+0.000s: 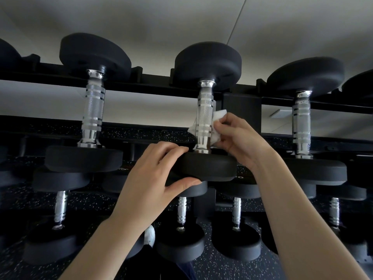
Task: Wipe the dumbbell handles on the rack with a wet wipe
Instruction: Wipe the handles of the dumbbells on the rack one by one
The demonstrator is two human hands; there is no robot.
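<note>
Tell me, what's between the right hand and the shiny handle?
The white wet wipe, pressed by the right hand against the middle dumbbell's handle, in the head view.

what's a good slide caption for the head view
Right hand wraps a white wet wipe around the middle dumbbell's chrome handle while the left hand grips its near weight head.

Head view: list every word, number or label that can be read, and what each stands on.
None can be read for certain.
Pale marking on the rack at about, right of the middle dumbbell's near head: too small to read.
Reddish marking at about beside the left dumbbell's near head: blurred, unreadable.
</note>
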